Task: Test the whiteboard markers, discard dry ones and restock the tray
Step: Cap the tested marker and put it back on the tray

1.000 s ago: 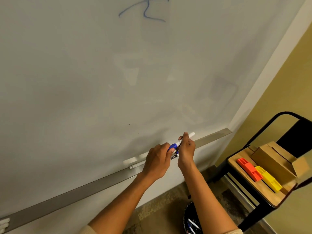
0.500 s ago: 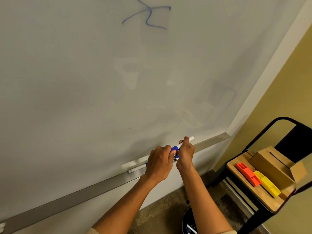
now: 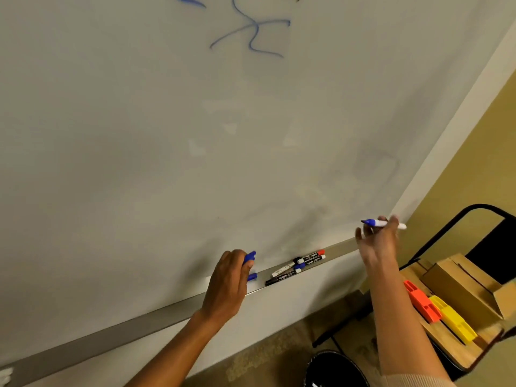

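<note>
Whiteboard [image 3: 139, 135] fills the view, blue test scribbles [image 3: 251, 34] at twelve o'clock, its tray [image 3: 125, 328] holding spare markers [image 3: 296, 268] at five o'clock. The right hand [image 3: 377, 244] pinches the uncapped blue marker [image 3: 384, 224] at three o'clock; the left hand [image 3: 229, 283] grips its cap [image 3: 249, 257]. Best stroke firmly on bare board, judging ink density.

The single head view looks forward and down, close to the whiteboard [image 3: 139, 135] and its tray [image 3: 111, 333].
</note>
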